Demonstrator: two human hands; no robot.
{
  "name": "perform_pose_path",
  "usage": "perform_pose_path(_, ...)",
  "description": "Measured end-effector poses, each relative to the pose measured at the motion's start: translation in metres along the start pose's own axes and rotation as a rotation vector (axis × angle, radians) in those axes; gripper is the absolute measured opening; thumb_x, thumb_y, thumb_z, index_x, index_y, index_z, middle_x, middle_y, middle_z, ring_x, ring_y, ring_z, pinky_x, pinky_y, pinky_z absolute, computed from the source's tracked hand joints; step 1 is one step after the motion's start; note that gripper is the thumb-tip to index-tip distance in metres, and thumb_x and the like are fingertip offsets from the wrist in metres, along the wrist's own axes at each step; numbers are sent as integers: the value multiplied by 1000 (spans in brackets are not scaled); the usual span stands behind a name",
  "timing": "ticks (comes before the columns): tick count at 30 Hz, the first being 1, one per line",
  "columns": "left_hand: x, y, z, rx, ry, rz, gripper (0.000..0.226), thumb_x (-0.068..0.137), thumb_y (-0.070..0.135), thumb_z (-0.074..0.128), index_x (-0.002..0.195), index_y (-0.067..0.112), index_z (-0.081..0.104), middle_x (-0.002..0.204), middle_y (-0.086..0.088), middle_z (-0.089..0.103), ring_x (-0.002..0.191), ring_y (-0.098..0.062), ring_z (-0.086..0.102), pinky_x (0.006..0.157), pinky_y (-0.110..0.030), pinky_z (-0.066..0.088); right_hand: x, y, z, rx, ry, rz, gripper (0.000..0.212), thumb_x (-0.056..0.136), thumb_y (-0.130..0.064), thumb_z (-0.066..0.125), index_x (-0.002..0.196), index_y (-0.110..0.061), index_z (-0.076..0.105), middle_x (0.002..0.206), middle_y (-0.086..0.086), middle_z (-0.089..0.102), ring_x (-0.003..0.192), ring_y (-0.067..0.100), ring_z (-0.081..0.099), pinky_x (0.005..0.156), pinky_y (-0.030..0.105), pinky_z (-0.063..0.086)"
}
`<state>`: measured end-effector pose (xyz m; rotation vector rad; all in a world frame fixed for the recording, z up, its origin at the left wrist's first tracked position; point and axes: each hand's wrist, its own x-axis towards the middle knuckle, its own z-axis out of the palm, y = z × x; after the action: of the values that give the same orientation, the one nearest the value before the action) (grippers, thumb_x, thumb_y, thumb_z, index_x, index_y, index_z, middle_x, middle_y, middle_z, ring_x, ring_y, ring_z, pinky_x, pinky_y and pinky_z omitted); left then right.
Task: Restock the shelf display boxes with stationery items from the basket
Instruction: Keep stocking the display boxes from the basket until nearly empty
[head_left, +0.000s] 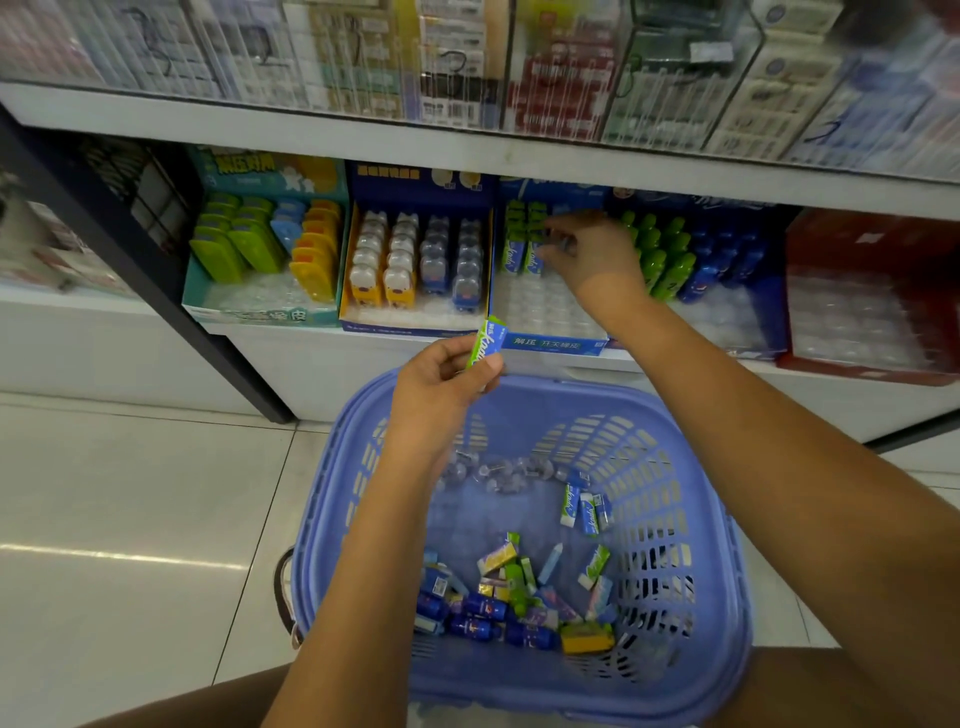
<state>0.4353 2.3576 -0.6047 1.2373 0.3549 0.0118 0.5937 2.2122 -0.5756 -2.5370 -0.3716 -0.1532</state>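
Pinches green pack in left hand above basket holding loose packs and blue bottles. Reaches right hand into display box among upright packs; grip unclear.

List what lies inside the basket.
Loose in the basket: blue bottles, green-and-white packs, a yellow pack and clear pieces at the far end. The left forearm covers its left side; what lies beneath the pile cannot be seen.
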Motion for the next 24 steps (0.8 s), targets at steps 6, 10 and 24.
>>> perform_pose_path(6,-2,4,4,65,41,149,22,82,8,71,104,10,68,93,-6,73,81,-11,70,72,-21,55,-78,-37,-8,750,-238,45,12,86,-17,68,94,-24,72,88,-3,74,75,9,70,65,17,55)
perform_pose_path(10,-3,5,7,51,29,190,20,83,7,70,102,14,68,90,-1,73,82,-12,70,73,-22,56,-89,-40,-15,877,-245,66,17,80,-6,72,92,-18,71,80,-7,74,77,8,71,69,17,54)
perform_pose_path(24,26,-22,12,1115,-177,439,59,94,13,55,147,7,30,155,-5,26,143,-20,25,114,-24,24,-1,-14,10,260,51,16,23,86,-14,66,109,-9,68,105,5,70,90,12,64,79,8,42)
